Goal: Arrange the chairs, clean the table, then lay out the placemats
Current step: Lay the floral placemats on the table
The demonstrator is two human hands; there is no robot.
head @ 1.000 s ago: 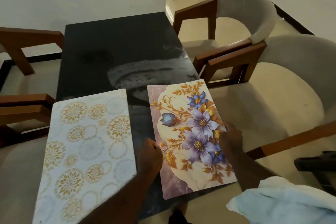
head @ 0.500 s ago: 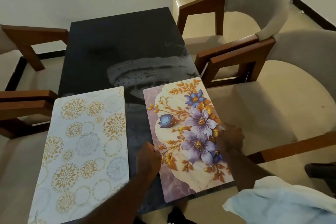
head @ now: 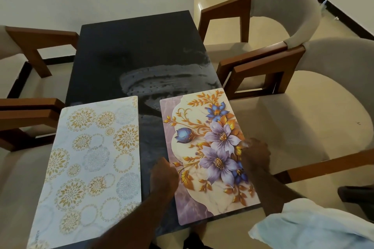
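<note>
My left hand (head: 165,176) and right hand (head: 255,154) pinch the floral placemat's (head: 210,153) long edges on the dark table (head: 137,46); it overhangs the near edge, so letting go might tip it off

floral placemat (head: 208,153) straightened (slightly), nudged tableward

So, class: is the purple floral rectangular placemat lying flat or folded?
Flat: the purple floral rectangular placemat lies spread on the dark table, whole pattern showing.

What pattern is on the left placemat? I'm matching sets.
Gold and pale blue floral circles on white, on the left placemat, head view.
</note>
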